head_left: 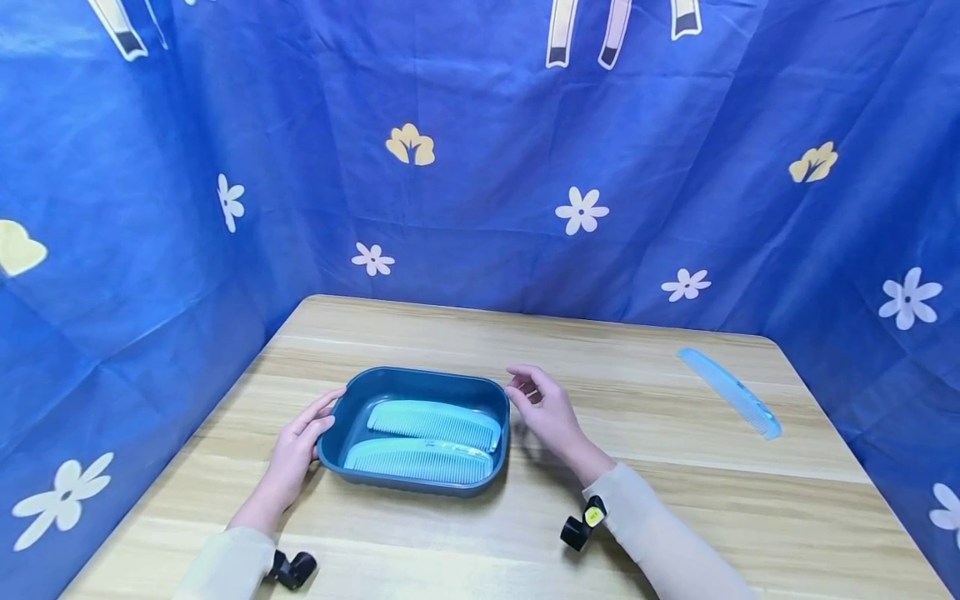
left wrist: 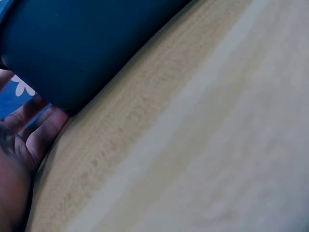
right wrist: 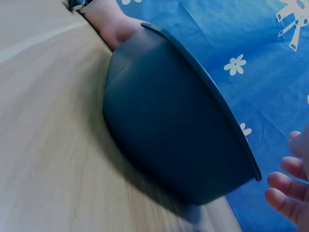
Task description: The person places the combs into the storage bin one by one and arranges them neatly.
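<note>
A dark teal plastic basin (head_left: 412, 382) stands on the table, with two light blue combs in it. The rear comb (head_left: 435, 421) and the front comb (head_left: 420, 461) lie lengthwise, teeth toward me. My left hand (head_left: 300, 437) holds the basin's left end, thumb at the rim; in the left wrist view its fingers (left wrist: 46, 128) reach the lower corner of the basin (left wrist: 91, 43). Beside the right end is my right hand (head_left: 551, 417), its fingers loosely bent and holding nothing. The right wrist view has those fingers (right wrist: 285, 205) apart from the basin wall (right wrist: 164, 106).
A third light blue comb (head_left: 731, 392) lies at the right rear of the wooden table (head_left: 630, 367). Blue patterned cloth (head_left: 480, 192) hangs behind the table and along both sides. Each sleeve carries a small black wrist device (head_left: 576, 532).
</note>
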The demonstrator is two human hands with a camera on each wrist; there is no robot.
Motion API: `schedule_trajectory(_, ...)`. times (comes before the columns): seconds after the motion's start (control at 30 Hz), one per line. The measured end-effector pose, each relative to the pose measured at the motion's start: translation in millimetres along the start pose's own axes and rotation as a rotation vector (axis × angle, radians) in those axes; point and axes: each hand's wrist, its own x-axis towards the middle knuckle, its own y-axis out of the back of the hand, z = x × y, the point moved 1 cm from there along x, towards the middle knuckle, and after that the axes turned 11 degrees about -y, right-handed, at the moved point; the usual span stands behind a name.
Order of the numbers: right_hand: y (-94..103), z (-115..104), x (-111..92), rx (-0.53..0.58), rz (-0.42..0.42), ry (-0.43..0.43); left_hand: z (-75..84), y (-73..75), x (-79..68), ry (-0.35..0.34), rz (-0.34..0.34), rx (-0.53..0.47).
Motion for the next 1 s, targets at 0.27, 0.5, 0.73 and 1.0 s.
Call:
schedule_trajectory(0.27,4.6,42,6,0.002,-0.052,-0.061,1.8,-1.3,-2.4,0.004,0.013,-0.016)
schedule_trajectory(0.5,19.3,49,3,-0.044,-0.067,-0.081,1.6,-2.4,-1.9,-0.01,0.007,-0.012)
schedule_trajectory(0.73,39.7,21,-7,-0.063,-0.071,-0.142,1.5,-2.2,-1.3,-0.008,0.018,-0.025)
schedule_trajectory(1.0,55.7,52,-3,-0.08,-0.04,-0.155,1.9,-2.2,-1.2,-0.009,0.013,-0.013)
